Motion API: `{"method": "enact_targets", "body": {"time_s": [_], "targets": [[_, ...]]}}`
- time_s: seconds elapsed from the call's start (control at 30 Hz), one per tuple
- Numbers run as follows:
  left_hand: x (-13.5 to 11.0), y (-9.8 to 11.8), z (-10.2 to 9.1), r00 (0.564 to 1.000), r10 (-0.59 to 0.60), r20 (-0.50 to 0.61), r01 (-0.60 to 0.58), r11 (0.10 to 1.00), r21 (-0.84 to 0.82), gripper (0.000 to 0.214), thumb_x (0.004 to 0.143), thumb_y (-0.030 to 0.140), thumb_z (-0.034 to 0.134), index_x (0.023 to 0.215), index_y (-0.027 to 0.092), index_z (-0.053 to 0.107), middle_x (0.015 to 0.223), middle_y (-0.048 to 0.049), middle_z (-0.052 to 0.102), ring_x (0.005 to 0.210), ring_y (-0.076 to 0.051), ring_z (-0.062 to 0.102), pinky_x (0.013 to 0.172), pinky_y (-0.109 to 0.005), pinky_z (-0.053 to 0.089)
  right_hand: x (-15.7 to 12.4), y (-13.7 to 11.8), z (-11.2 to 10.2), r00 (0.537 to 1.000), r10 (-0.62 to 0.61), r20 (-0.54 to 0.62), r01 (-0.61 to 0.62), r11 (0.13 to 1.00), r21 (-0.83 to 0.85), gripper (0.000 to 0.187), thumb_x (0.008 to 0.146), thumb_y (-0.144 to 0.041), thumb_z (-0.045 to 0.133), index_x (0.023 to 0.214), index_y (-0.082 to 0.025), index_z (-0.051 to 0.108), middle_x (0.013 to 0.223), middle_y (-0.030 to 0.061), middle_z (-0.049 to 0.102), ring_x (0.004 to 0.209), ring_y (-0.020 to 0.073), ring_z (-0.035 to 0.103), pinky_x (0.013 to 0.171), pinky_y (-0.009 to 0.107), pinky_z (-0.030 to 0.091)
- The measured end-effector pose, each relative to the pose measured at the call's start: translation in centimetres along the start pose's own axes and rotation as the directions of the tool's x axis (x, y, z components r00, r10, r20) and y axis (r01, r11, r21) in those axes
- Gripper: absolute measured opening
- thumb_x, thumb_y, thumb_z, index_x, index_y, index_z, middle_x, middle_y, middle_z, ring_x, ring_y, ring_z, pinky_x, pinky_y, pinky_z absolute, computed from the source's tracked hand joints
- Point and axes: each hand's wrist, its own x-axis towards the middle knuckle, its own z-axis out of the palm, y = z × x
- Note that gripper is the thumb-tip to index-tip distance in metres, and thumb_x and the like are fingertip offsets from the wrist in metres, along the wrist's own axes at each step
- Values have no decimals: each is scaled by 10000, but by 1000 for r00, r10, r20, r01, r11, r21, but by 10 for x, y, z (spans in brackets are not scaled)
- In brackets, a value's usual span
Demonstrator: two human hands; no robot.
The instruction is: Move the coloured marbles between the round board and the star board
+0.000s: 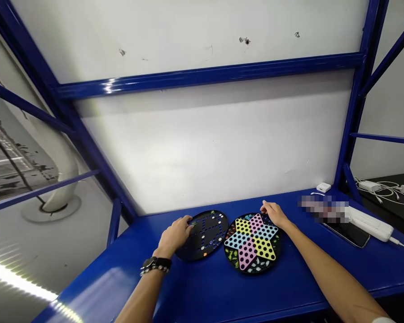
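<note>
My left hand (176, 234), with a dark watch on its wrist, is at the left rim of a black round board (195, 249). Its thumb and forefinger are apart over the board, and nothing shows between them. White dots and blue holes mark that board. Beside it lies a round Chinese checkers board (251, 240) with a star of pink, yellow and blue points. Small coloured pieces (258, 264) fill compartments around the star. At the far right rim of this board, my right hand (272, 213) has its fingers curled together; what they hold, if anything, is hidden.
Both boards lie on a blue table (202, 291) against a white wall panel (215, 143) framed by blue bars. To the right are a dark phone (348, 234), a white power strip (370, 223) with a cable, and a small white charger (323, 187).
</note>
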Motion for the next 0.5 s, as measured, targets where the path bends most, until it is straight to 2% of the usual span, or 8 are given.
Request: {"method": "enact_targets", "body": {"time_s": [0.13,0.3,0.4,0.5], "targets": [[25,4,12,999,8,54,-9,1000,15,348,899,335,405,1196,220,544,1197,-117,651,1057,-293,630,808,-379,484,-1,-3,0,1000,-10,10,10,1000,1,561,918,-598,341,727,-207,695,807,65,719,823,227,651,772,319,466],[40,6,17,996,47,81,-50,998,27,263,904,318,396,1068,201,564,1111,-114,680,1005,-289,648,819,-381,477,-4,-7,-1,1000,-14,14,14,1000,3,558,922,-592,338,730,-207,693,820,66,717,833,227,648,781,320,467],[48,17,17,995,49,87,-51,998,22,242,909,294,378,1048,193,549,1052,-123,696,969,-278,664,806,-370,477,-4,-7,-1,1000,-8,11,8,1000,12,567,921,-597,334,731,-203,695,819,69,718,837,228,649,787,323,469],[57,37,19,996,63,64,-64,998,1,280,943,313,316,1105,202,517,1088,-127,686,984,-271,664,810,-370,476,-2,-4,-1,1000,-5,10,4,1000,19,579,920,-604,328,741,-200,701,821,73,719,844,231,652,791,326,472]]}}
